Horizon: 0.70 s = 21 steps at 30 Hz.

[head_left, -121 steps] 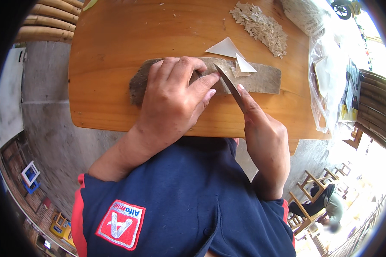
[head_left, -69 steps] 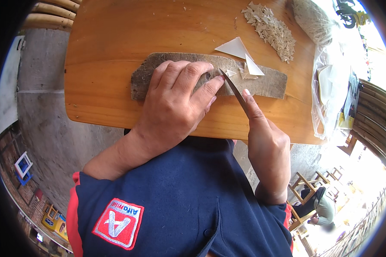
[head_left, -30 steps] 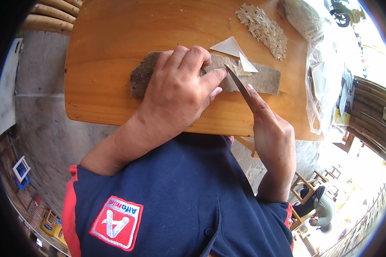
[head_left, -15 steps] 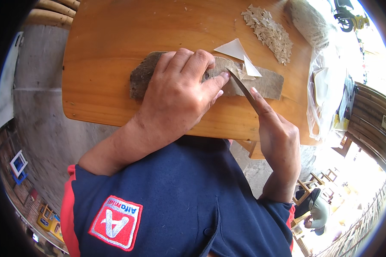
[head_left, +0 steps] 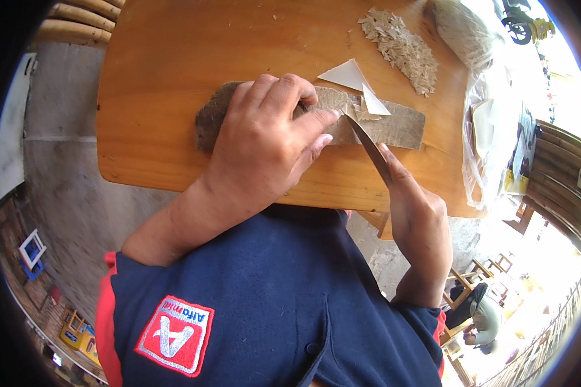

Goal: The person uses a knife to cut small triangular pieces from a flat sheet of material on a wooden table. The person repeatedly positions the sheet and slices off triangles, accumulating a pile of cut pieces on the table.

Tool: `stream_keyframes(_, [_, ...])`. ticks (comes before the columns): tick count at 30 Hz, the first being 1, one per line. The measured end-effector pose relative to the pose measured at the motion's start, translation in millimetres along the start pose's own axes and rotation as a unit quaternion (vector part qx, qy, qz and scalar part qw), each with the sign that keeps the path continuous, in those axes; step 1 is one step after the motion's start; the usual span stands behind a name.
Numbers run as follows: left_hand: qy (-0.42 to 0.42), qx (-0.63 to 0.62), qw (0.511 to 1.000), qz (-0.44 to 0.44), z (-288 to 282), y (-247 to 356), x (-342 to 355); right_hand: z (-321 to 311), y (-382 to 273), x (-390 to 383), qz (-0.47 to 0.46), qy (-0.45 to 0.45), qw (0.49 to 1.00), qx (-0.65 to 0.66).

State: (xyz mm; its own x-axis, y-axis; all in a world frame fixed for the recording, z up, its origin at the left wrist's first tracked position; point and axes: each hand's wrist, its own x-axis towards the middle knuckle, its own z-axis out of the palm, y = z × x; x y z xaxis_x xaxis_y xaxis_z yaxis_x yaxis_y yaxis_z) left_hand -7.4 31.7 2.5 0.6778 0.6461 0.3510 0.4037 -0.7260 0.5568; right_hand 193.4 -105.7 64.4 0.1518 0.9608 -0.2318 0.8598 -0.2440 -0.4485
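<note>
My right hand [head_left: 416,203] is wrapped round a knife [head_left: 371,145], its dark blade slanting up to the left. The tip rests close to the fingertips of my left hand [head_left: 268,132], which is bent over a worn wooden cutting board [head_left: 403,127]. Those fingers are curled and pressed down; whatever lies under them is mostly hidden. Small pale cut pieces [head_left: 363,111] lie on the board beside the blade. A thin whitish triangular sheet [head_left: 345,74] lies just past the board's far edge, and a smaller white triangle [head_left: 373,102] overlaps that edge.
A heap of small pale chips [head_left: 400,51] sits on the wooden table [head_left: 168,71] at the far right. Beyond it stands a filled clear plastic bag [head_left: 468,32], with more plastic [head_left: 478,148] along the right edge. Another person [head_left: 484,316] is bent over at lower right.
The knife blade has shifted and turned slightly, showing more of its side. My left hand stays on the board with barely any movement. The whole view has moved a little.
</note>
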Motion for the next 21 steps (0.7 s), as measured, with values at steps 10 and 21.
stream_keyframes(10, [-0.005, -0.026, 1.000, 0.009, 14, 4, 43, 20, 21, -27, 0.042, 0.088, 0.978, 0.182])
stream_keyframes(21, [-0.109, -0.045, 0.993, 0.007, 24, 4, 65, 28, 40, -40, 0.030, 0.131, 0.968, 0.212])
